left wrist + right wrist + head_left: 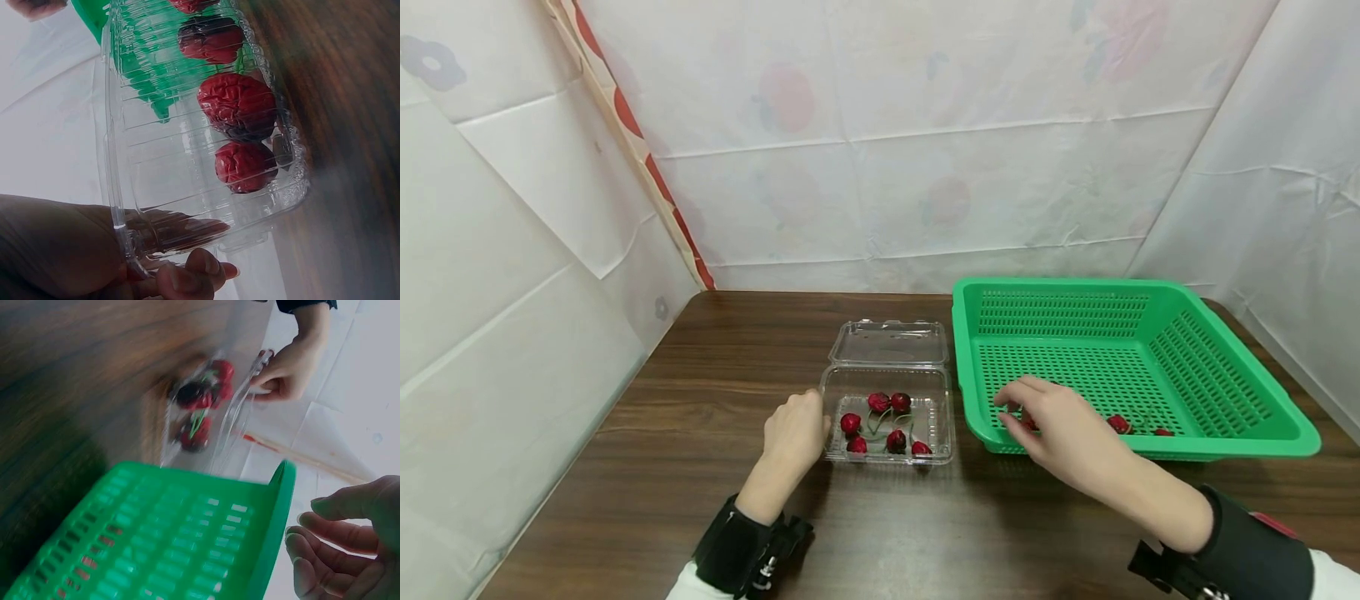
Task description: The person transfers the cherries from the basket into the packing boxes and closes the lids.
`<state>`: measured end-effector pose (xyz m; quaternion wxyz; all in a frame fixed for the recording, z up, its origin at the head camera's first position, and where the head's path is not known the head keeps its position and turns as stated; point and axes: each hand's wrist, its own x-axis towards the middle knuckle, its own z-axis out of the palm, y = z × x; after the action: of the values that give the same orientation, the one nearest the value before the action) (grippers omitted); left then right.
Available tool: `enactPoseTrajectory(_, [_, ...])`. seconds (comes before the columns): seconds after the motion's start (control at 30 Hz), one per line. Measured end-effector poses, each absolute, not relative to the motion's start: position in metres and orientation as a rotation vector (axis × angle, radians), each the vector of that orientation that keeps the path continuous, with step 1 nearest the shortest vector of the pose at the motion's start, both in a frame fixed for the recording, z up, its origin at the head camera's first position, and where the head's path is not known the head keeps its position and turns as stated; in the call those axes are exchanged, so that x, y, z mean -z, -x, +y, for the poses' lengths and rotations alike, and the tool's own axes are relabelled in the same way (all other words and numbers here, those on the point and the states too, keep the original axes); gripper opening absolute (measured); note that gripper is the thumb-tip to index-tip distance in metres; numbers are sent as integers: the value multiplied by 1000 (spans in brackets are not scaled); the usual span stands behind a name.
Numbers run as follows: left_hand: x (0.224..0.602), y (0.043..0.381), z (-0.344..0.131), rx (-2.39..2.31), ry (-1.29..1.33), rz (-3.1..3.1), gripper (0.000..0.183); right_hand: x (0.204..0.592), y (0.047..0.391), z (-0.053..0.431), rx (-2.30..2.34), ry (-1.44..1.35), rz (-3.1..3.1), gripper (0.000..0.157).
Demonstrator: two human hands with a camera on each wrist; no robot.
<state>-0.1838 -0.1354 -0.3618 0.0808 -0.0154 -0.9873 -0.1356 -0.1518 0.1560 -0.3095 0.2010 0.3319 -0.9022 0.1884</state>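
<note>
A clear plastic clamshell box (889, 375) lies on the table with its lid folded back, holding several wrinkled dark red cherries (878, 402) with green stems. My left hand (795, 429) grips the box's left side wall; in the left wrist view, curled fingertips (194, 275) show at its corner. Over the near left part of a green plastic basket (1232, 400) hovers my right hand (1063, 425). Its fingers are loosely bent, thumb apart from them, and the right wrist view shows nothing between them. More cherries (1118, 424) lie on the basket floor, partly hidden by that hand.
Box and basket stand side by side on a dark wooden table (700, 417), a narrow gap between them. White printed sheeting (887, 208) hangs behind the table and along both sides. A strip with red patches (647, 158) runs down the back left corner.
</note>
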Motion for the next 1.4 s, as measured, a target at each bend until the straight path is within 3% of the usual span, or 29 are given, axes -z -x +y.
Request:
enactPoseTrajectory(0.5, [363,185,-136,411,45,-2951,15,306,176,195,-623,-785,-2797,9])
enactPoseTrajectory(1.4, [362,183,-134,404,39,-2939,16,334,211,230,-526,-575,-3080,17])
